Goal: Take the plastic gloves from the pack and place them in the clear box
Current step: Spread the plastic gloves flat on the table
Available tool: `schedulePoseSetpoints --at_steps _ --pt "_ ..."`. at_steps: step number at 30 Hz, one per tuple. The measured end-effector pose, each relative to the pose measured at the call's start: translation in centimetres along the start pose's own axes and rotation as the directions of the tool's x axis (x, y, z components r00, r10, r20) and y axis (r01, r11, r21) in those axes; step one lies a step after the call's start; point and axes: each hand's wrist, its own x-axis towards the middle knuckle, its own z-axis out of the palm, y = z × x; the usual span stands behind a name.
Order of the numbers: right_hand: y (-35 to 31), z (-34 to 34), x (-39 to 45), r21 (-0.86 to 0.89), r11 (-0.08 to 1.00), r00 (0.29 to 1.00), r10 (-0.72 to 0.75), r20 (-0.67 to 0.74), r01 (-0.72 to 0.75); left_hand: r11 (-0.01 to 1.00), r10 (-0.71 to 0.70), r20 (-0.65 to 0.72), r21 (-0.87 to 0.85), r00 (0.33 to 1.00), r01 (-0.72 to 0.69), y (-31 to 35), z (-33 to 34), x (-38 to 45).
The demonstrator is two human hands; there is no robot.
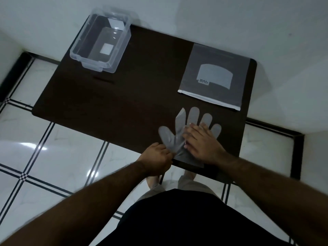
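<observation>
Thin translucent plastic gloves (pixel 192 115) lie flat near the front edge of the dark table (pixel 134 96), fingers pointing away from me. My right hand (pixel 202 142) rests flat on top of them, fingers spread. My left hand (pixel 157 158) pinches the cuff edge of a glove at the lower left, where the plastic is creased and lifted. The flat grey glove pack (pixel 214 75) lies at the back right of the table. The clear box (pixel 101 39) stands at the back left corner, with only a white label showing in its base.
The table stands against a white wall in a corner. White floor tiles with black lines surround it, and a black skirting strip runs along the walls. My feet show under the front edge of the table.
</observation>
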Motion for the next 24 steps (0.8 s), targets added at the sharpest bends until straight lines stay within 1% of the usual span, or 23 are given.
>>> schedulePoseSetpoints --at_steps 2,5,8,9,13,16,18,20,24 --pt "-1.9 1.3 -0.9 0.012 0.999 1.0 0.03 0.007 -0.03 1.0 -0.008 0.014 -0.021 1.0 0.008 -0.5 -0.1 -0.6" --pt "-4.3 2.8 -1.9 0.015 0.995 0.994 0.1 -0.034 -0.099 0.995 -0.091 0.021 -0.045 0.996 0.092 -1.3 -0.7 -0.7" --pt "-5.7 4.3 -2.1 0.027 0.985 0.984 0.171 -0.044 -0.17 0.969 -0.211 0.161 -0.094 0.964 0.228 -2.1 -2.4 0.9" --pt "-5.9 4.7 -2.0 0.032 0.982 0.982 0.185 -0.037 -0.184 0.965 -0.23 0.197 -0.084 0.953 0.25 -2.5 -2.9 1.8" --pt "-5.7 6.0 -2.0 0.033 0.981 0.981 0.194 -0.015 -0.193 0.978 -0.206 0.312 0.033 0.928 0.206 -4.5 -3.4 5.9" --pt "-5.3 6.8 -2.0 0.043 0.981 0.982 0.188 -0.02 -0.187 0.979 -0.201 0.359 0.108 0.911 0.174 -5.8 -3.4 8.5" --pt "-5.3 7.1 -2.1 0.053 0.983 0.983 0.181 -0.037 -0.179 0.976 -0.209 0.375 0.143 0.903 0.167 -6.5 -3.4 9.8" --pt "-5.3 7.4 -2.1 0.062 0.983 0.983 0.178 -0.039 -0.175 0.969 -0.228 0.359 0.17 0.905 0.177 -7.3 -3.4 10.4" --pt "-5.1 7.6 -2.1 0.071 0.982 0.984 0.176 -0.029 -0.173 0.934 -0.346 0.309 0.202 0.886 0.294 -8.5 -3.8 10.3"
